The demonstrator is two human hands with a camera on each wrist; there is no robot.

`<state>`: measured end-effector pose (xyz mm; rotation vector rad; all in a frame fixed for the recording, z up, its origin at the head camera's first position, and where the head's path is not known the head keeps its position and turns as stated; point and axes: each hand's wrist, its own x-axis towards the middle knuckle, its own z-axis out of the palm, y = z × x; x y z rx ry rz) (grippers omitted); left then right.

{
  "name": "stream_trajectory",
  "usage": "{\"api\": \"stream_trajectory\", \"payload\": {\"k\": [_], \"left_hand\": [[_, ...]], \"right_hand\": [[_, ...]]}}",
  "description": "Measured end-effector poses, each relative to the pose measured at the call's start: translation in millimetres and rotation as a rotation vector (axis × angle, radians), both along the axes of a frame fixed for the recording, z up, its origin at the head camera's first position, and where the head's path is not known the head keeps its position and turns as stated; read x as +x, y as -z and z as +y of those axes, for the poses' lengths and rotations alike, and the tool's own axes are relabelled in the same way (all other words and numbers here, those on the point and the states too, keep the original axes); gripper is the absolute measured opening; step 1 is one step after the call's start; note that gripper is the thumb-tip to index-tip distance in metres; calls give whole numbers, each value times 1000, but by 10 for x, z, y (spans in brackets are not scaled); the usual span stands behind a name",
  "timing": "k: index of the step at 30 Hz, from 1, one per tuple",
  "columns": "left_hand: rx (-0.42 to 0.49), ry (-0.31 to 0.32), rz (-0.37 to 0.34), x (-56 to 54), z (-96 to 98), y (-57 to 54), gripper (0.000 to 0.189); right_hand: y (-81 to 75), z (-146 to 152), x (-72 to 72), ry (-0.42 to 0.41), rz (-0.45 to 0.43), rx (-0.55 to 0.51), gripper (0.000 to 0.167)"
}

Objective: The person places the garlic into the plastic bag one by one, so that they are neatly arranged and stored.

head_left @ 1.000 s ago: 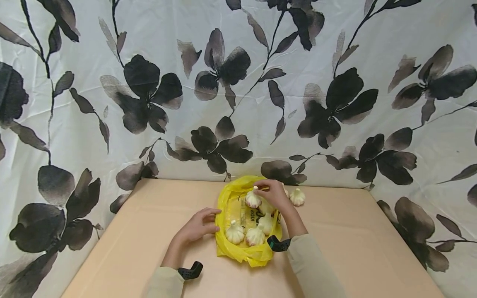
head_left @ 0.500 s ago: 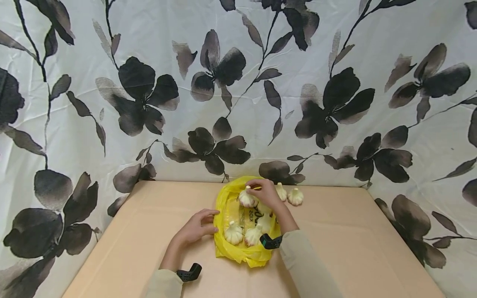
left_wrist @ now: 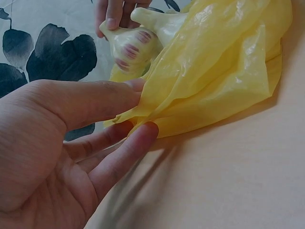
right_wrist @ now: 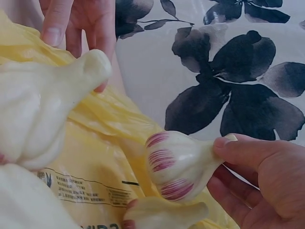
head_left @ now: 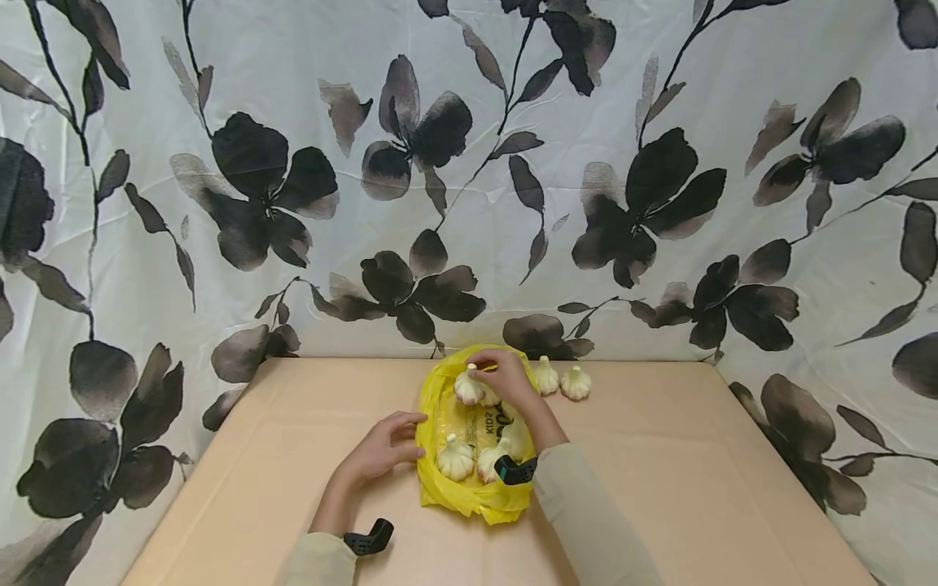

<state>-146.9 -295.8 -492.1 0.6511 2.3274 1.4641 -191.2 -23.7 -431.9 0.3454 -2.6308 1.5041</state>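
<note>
A yellow plastic bag (head_left: 440, 495) lies spread with its rim rolled open, holding several white garlic bulbs, among them one garlic bulb (head_left: 455, 458) near its front left. My right hand (head_left: 507, 378) pinches the stem of another garlic bulb (right_wrist: 174, 164), streaked purple, over the back part of the bag. Below that one, a further garlic bulb (right_wrist: 164, 213) shows in the right wrist view. At the bag's left side, my left hand (head_left: 381, 448) holds the edge between thumb (left_wrist: 102, 100) and fingers, the film running between them.
Two garlic bulbs, one garlic bulb (head_left: 576, 382) and its neighbour (head_left: 545, 376), sit on the tan table (head_left: 681, 472) just right of the bag's back. Behind the table's far edge hangs a white cloth (head_left: 308, 49) with dark flowers.
My right hand has shifted a little left across the bag with the garlic bulb, uncovering the two bulbs at the back right. My left hand has stayed at the bag's edge.
</note>
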Motion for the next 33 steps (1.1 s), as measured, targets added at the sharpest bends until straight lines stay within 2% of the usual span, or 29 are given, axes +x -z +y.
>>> {"api": "stream_trajectory", "payload": {"k": [9,16,33], "left_hand": [[3,1,-5,-38,-24,6,55],[12,-7,-20,-65,-34,-16,56],[19,5,-29,-94,-41,-39,57]], "right_hand": [[16,-119,-76,4,-1,3,20],[80,-180,-135,64,-91,49,19],[252,-268,-157,87,-37,52,18]]}}
